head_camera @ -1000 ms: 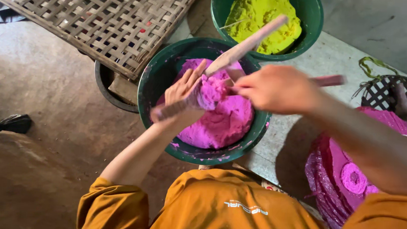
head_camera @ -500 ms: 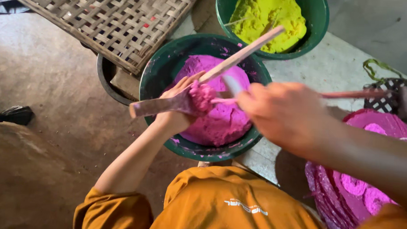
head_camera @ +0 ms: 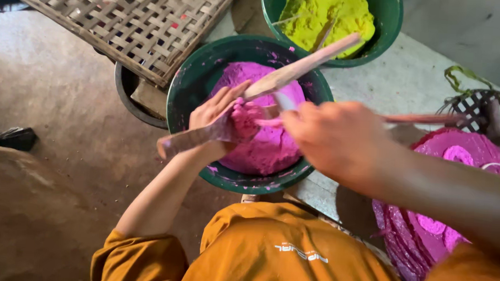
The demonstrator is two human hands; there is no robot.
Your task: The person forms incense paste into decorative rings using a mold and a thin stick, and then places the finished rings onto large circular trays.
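Note:
My left hand [head_camera: 214, 111] grips a long wooden paddle [head_camera: 305, 62] that lies slantwise over a green bowl [head_camera: 178, 99]. The bowl holds bright pink dough [head_camera: 269, 150]. A lump of pink dough [head_camera: 244, 120] sits on the paddle by my left fingers. My right hand [head_camera: 335, 138], blurred, is closed on a thin pink-stained stick [head_camera: 428, 118]. Its pale tip [head_camera: 283, 102] touches the lump, and the stick's other end points right.
A second green bowl [head_camera: 394, 22] of yellow dough [head_camera: 325, 16] stands behind. A woven bamboo mat [head_camera: 125, 20] rests over a dark pot [head_camera: 126, 94] at the left. Flat pink discs [head_camera: 460, 154] are stacked at the right beside a lattice basket [head_camera: 491, 107]. A black object [head_camera: 13, 138] lies on the floor.
My right hand has dropped lower and nearer, and its stick now points farther right. My left hand has kept the paddle and the lump over the pink bowl.

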